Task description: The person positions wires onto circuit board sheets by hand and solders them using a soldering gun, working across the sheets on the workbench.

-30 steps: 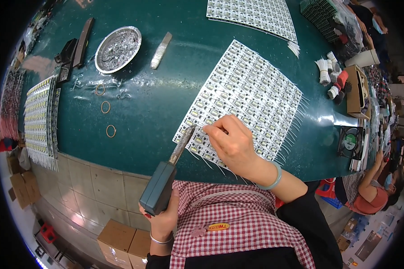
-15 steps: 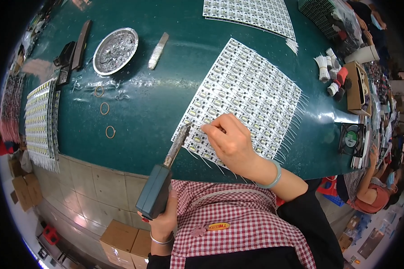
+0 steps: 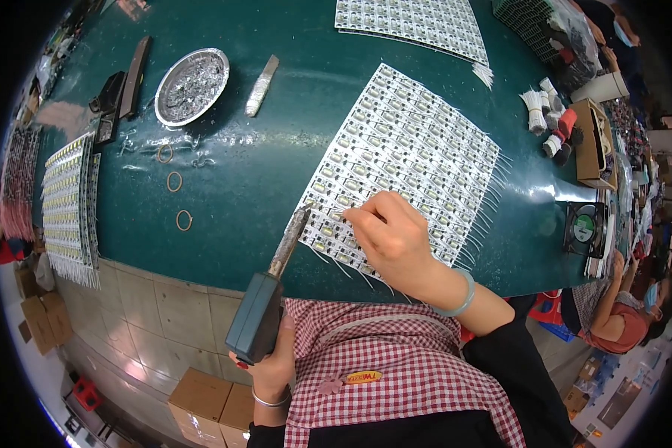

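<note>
Left hand: the left hand (image 3: pixel 270 366) is wrapped tight around the dark grip of a soldering iron (image 3: pixel 265 302), low in the view and just off the near edge of the table.

Iron: it's tilted up and away from the person, metal shaft leaning right, tip sitting at the near left corner of the LED panel (image 3: pixel 407 164). Can't really tell if the tip is actually touching or just a hair above it.

Right hand: the right hand (image 3: pixel 392 239) lies on the near part of that panel, fingers pinched together right beside the iron tip. Looks like it's pinching something tiny, but it's too small to make out. Pale green bangle (image 3: pixel 459 295) on that wrist.

Panel: big white sheet of small LED strips, lying flat and skewed on the green table (image 3: pixel 276 149), thin white wires sticking out along its right and near edges.

Other stuff on the table: round foil dish (image 3: pixel 192 86) of silvery scrap at the far left, a silvery bar (image 3: pixel 262 75) just right of it, three rubber bands (image 3: pixel 173 181) closer in, another LED sheet (image 3: pixel 414 22) at the far edge, and a stack of strips (image 3: pixel 67 201) by the left edge.

Off to the right: another person (image 3: pixel 620 306) in an orange top.
</note>
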### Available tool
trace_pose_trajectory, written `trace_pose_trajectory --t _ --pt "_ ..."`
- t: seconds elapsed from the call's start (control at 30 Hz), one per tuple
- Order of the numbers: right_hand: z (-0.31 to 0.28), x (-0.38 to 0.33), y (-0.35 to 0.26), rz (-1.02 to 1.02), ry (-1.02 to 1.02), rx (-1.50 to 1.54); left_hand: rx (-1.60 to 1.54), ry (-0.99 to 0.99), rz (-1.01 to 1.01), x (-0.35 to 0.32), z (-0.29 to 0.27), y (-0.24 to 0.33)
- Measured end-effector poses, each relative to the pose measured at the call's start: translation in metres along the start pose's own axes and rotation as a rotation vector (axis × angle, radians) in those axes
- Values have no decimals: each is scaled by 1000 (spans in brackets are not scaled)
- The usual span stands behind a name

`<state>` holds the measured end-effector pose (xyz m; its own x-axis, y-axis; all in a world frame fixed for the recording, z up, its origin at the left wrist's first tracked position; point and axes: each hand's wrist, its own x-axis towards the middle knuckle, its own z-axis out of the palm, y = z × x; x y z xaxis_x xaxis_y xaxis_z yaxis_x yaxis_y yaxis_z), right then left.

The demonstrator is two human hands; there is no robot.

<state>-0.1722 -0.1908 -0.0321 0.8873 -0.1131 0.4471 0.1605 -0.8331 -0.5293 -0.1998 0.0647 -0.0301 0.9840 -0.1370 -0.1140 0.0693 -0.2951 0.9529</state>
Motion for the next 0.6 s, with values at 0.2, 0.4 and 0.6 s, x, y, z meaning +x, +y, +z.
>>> trace_pose_trajectory --t 0.2,0.4,0.6 --pt "-6 -1 -15 6 54 46 29 -8 33 0 -2 -2" --pt "10 -5 -20 6 63 51 13 -2 37 0 -3 -3" --pt "22 -9 -15 -3 34 4 39 -17 37 -3 -7 -11"
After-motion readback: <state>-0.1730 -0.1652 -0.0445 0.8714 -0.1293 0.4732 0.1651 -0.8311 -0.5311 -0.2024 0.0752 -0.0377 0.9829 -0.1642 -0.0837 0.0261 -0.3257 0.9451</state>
